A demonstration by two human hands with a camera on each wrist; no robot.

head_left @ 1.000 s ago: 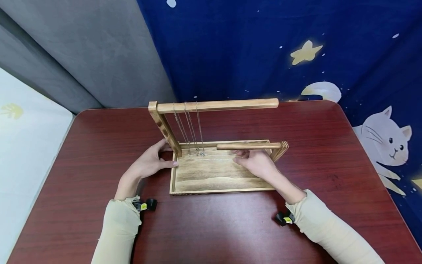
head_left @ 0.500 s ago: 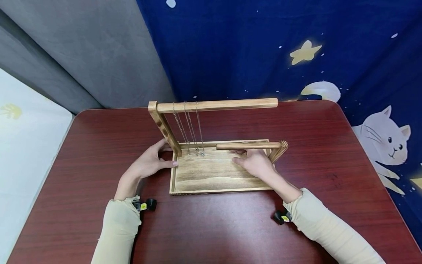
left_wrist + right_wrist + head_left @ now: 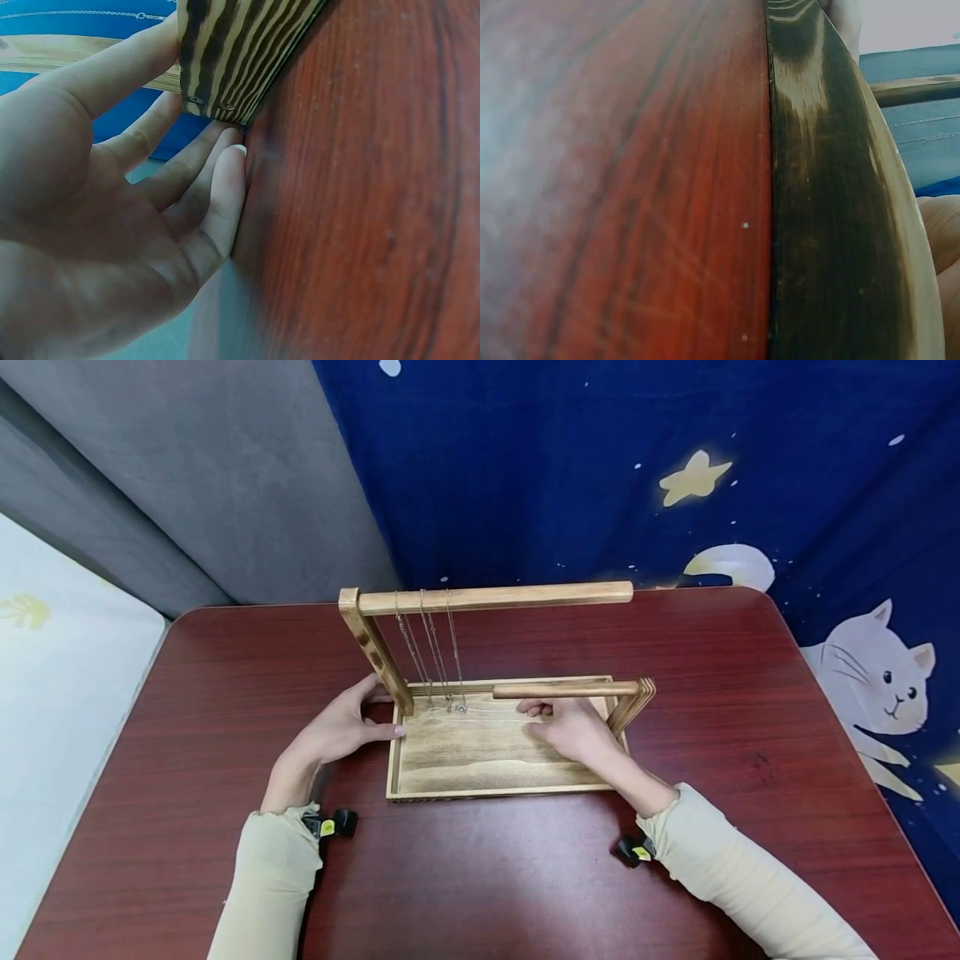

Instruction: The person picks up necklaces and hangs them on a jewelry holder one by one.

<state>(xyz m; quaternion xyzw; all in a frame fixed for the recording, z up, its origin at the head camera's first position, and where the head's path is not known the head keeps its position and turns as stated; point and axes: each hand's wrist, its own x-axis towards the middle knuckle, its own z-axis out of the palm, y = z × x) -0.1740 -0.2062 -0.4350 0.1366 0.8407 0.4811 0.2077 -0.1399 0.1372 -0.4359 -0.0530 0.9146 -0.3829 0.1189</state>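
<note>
A wooden jewelry stand (image 3: 495, 781) has a shallow tray base, a tall bar (image 3: 525, 596) and a lower bar (image 3: 566, 691). My left hand (image 3: 339, 724) holds its left end, with the thumb on the tray's side and the fingers toward the back corner. In the left wrist view the fingertips meet the striped wood edge (image 3: 225, 60). A thin silver necklace (image 3: 480, 722) lies stretched across the tray. My right hand (image 3: 577, 729) is over its right end beneath the lower bar, thumb and fingers apart. Whether they touch the chain is too small to tell.
Several thin necklaces (image 3: 432, 647) hang from the left part of the tall bar. The stand's lower bar joins a slanted post (image 3: 630, 710) at the right. Everything stands on a red-brown wooden table (image 3: 480, 877), with a blue curtain (image 3: 525, 460) behind.
My right hand has shifted a little to the left, and more of its fingers show below the lower bar. The left hand, the stand and the necklaces have stayed in place.
</note>
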